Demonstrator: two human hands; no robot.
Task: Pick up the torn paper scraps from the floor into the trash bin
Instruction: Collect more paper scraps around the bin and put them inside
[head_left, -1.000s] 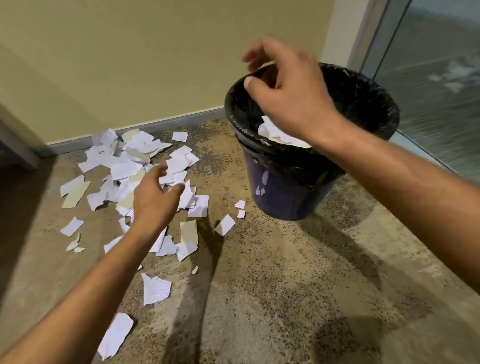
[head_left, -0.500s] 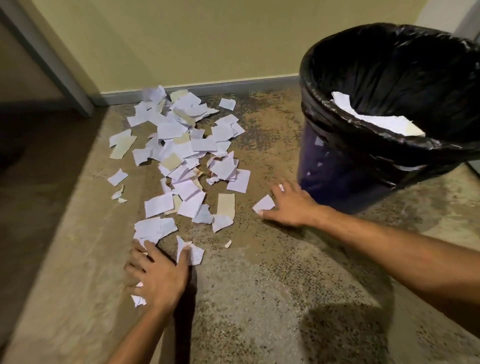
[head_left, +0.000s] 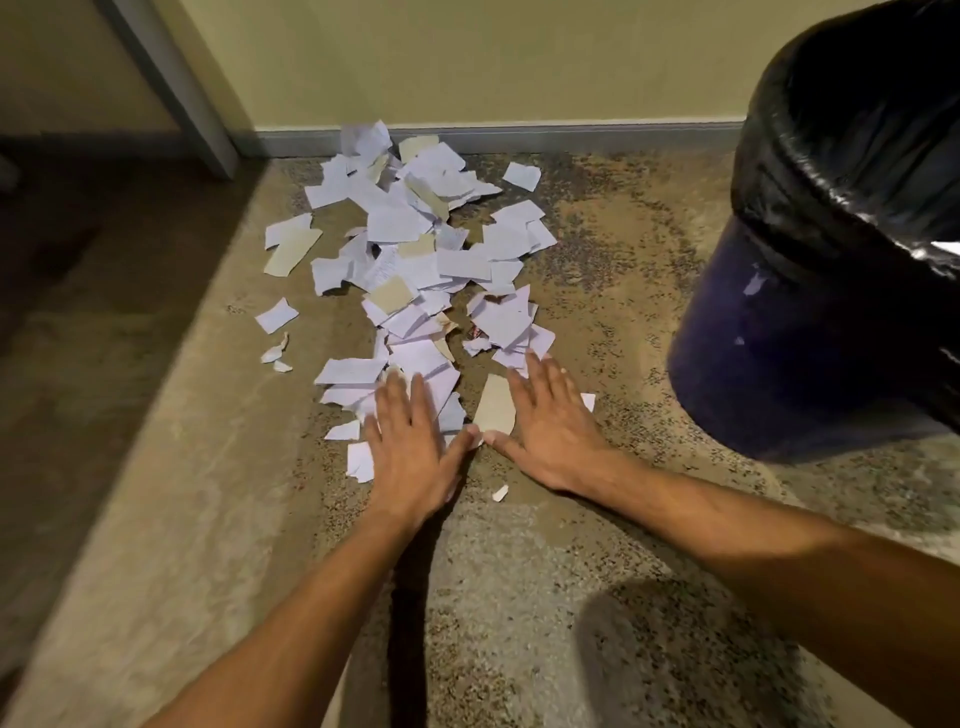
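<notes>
Both palms down flat, fingers spread: left hand (head_left: 410, 447) and right hand (head_left: 550, 431) press the near edge of the jagged paper scraps (head_left: 415, 260) strewn across speckled floor (head_left: 519, 597); glossy black-lined trash bin (head_left: 831, 260) stands right.

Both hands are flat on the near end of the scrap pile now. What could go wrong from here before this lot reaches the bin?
1. The left hand and right hand lie open and flat on the torn paper scraps, gripping nothing; loose pieces may slip out when scooped.
2. The small scrap lies nearer than both hands, so a forward gather may miss it.
3. The trash bin stands off to the right; scraps may drop on the way.
</notes>
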